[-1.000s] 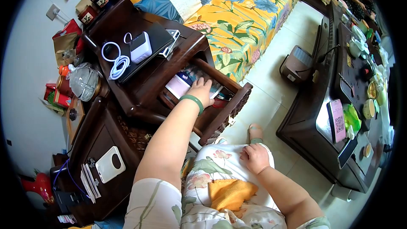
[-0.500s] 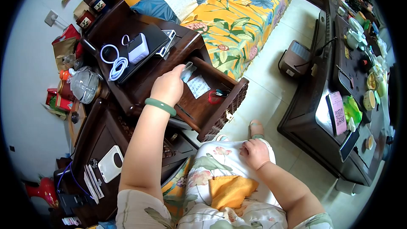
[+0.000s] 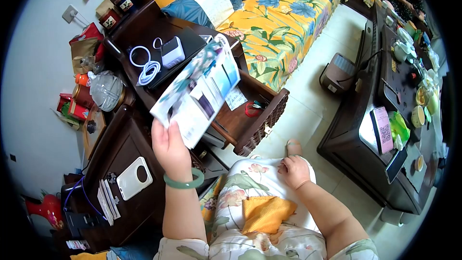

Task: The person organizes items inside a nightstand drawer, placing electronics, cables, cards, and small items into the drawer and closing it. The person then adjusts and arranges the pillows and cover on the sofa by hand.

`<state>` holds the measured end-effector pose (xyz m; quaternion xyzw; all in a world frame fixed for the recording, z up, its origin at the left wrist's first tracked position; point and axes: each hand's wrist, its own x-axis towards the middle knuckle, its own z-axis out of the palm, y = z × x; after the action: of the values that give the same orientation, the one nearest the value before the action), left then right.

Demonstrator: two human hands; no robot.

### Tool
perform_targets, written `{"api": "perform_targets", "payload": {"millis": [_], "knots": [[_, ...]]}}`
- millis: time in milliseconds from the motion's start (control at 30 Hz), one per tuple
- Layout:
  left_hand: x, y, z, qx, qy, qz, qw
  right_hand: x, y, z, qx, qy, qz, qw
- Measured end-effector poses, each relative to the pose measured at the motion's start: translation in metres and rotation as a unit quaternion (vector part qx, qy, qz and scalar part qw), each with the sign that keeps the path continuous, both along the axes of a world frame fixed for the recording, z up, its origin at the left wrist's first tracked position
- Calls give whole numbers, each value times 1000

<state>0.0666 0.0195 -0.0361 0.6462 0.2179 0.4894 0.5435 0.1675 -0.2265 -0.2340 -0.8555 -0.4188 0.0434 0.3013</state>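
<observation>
One second ago the left hand [image 3: 172,149] was inside the drawer [image 3: 263,122]; now it has come out, with this drawer ahead and to its right, and it holds up colourful printed papers [image 3: 204,98], which stretch forward and rightward from its grip

the dark wooden bench [image 3: 149,23] bore a flat black object [image 3: 193,40]. its open drawer [image 3: 262,124] held a printed slip [image 3: 236,98] and a red loop [image 3: 250,110]. a second bench [image 3: 344,139], at right, carried a phone [image 3: 382,129] and green wrapping [image 3: 398,125]; the lower-left ledge [image 3: 118,139], a white case [image 3: 133,183] and papers [image 3: 107,202].
</observation>
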Motion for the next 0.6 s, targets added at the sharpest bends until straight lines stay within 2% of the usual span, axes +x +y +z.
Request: {"api": "perform_targets", "payload": {"millis": [67, 100, 233, 300, 333, 367, 400, 467, 533, 600], "knots": [[-7, -12, -5, -120, -112, -23, 986, 0, 0, 3, 1, 1, 2, 1000], [-12, -18, -6, -163, -132, -36, 977, 0, -1, 6, 3, 4, 4, 1000], [-31, -47, -26, -338, -103, -119, 928, -2, -5, 14, 38, 42, -11, 998], [-42, -64, -36, -393, -73, -149, 904, -5, -10, 6, 68, 163, -86, 980], [-47, -68, -45, -419, -62, -160, 892, -4, -14, -1, 85, 219, -128, 963], [-53, -73, -49, -433, -50, -169, 884, -4, -18, -10, 196, 425, -147, 871], [-58, -76, -50, -445, -37, -174, 878, -3, -20, -5, 254, 510, -211, 794], [-71, -78, -50, -464, -6, -192, 865, 0, -30, 29, 367, 603, -147, 692], [-85, -77, -60, -471, 19, -225, 853, 0, -46, 45, 328, 590, -77, 734], [-93, -75, -65, -481, 31, -258, 837, -8, -53, 68, 335, 606, -23, 721]]}}
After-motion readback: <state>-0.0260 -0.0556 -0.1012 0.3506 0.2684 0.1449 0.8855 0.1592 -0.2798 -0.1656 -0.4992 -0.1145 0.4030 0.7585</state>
